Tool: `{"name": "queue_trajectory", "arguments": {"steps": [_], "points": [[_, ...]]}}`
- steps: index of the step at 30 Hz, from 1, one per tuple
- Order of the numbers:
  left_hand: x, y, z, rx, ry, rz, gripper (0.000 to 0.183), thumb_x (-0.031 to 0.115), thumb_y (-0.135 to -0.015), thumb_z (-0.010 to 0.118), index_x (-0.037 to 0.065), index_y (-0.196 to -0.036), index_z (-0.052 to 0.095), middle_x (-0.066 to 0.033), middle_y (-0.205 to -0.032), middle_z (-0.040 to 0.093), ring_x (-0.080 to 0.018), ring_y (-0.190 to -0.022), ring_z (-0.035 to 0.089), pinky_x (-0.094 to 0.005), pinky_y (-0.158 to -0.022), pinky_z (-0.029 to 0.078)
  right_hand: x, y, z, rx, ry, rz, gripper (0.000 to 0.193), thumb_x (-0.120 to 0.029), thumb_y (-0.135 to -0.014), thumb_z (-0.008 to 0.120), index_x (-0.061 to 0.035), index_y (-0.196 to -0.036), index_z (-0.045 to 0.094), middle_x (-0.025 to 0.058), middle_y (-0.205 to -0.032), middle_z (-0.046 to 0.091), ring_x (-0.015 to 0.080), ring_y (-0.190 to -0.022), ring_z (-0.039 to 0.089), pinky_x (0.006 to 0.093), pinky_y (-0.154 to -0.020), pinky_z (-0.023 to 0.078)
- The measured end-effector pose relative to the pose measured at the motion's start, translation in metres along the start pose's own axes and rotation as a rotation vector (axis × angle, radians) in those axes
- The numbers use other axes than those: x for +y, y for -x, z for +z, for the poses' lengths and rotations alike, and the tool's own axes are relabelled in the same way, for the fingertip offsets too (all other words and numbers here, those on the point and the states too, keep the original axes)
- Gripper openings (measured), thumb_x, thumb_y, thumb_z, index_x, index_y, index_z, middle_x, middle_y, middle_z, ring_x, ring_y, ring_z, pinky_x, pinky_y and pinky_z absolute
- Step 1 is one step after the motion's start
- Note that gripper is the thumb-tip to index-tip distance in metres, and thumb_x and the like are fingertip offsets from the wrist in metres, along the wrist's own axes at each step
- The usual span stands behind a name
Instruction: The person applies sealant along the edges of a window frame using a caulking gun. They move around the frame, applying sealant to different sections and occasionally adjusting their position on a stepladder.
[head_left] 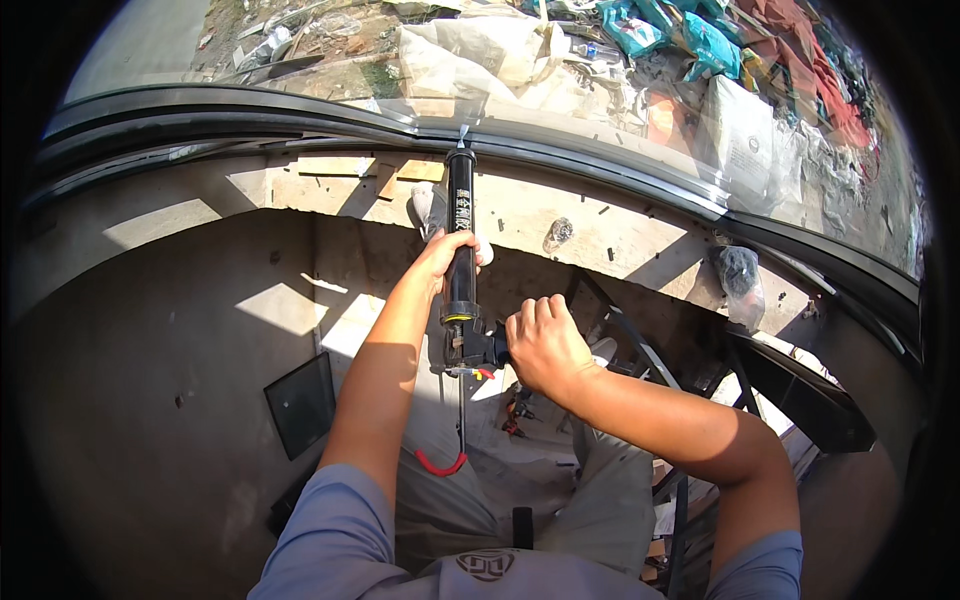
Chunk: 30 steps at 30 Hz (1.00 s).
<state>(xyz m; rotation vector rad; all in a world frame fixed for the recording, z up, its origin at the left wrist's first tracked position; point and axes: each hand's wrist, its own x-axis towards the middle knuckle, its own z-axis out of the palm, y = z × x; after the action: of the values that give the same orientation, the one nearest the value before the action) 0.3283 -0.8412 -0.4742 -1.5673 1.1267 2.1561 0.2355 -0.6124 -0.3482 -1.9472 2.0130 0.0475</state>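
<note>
A black caulking gun (461, 205) points away from me, its nozzle tip against the lower edge of the dark window frame (560, 155). My left hand (447, 255) is wrapped round the middle of its barrel. Behind the barrel, my right hand (547, 345) is closed round the grip, which sticks out to the right; most of the grip is hidden by the fingers. A thin rod with a red hooked end (440, 466) runs back from the gun toward my body. Glass rises beyond the frame.
On the concrete sill (520, 215) lie wood strips (335, 166), a crumpled clear wrapper (559, 234) and a plastic bag with dark contents (740, 280). A black metal frame (640, 345) stands at the right. A red-and-black power tool (514, 425) lies below. Rubbish sacks (745, 140) lie outside.
</note>
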Motion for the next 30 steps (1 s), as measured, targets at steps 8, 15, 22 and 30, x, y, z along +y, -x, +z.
{"name": "queue_trajectory", "arguments": {"steps": [8,15,22,30], "points": [[-0.019,0.001,0.050,0.008,-0.011,-0.003,0.024,0.020,-0.082,0.070,-0.001,-0.092,0.062,-0.0107,-0.081,0.066,-0.0203,-0.068,0.067,-0.0348,-0.061,0.060,0.014,0.049,-0.013,-0.013,0.031,0.023,0.018,-0.023,-0.085,0.059,-0.0066,-0.086,0.067,0.0082,-0.076,0.058,0.0221,-0.073,0.056,0.0388,-0.071,0.036],[-0.036,0.002,0.098,-0.090,-0.013,-0.025,0.023,0.018,-0.082,0.070,0.000,-0.094,0.064,-0.0094,-0.082,0.066,-0.0206,-0.072,0.069,-0.0358,-0.063,0.061,0.028,0.097,-0.024,-0.031,0.041,0.059,0.020,-0.025,-0.080,0.063,-0.0054,-0.083,0.064,0.0076,-0.074,0.057,0.0201,-0.068,0.056,0.0364,-0.068,0.038],[-0.045,0.004,0.139,-0.158,-0.039,-0.064,0.021,0.016,-0.081,0.069,0.004,-0.094,0.058,-0.0080,-0.081,0.065,-0.0185,-0.069,0.069,-0.0368,-0.063,0.061,0.035,0.132,-0.022,0.048,0.057,0.108,0.016,-0.023,-0.081,0.062,-0.0080,-0.074,0.064,0.0058,-0.065,0.055,0.0195,-0.060,0.054,0.0365,-0.062,0.036],[-0.051,0.011,0.183,-0.189,-0.086,-0.088,0.019,0.017,-0.083,0.069,0.002,-0.092,0.063,-0.0085,-0.085,0.067,-0.0199,-0.075,0.069,-0.0366,-0.066,0.061,0.045,0.167,-0.018,0.045,0.009,0.152,0.014,-0.020,-0.078,0.062,-0.0076,-0.072,0.062,0.0063,-0.063,0.053,0.0195,-0.059,0.054,0.0367,-0.060,0.035]]}}
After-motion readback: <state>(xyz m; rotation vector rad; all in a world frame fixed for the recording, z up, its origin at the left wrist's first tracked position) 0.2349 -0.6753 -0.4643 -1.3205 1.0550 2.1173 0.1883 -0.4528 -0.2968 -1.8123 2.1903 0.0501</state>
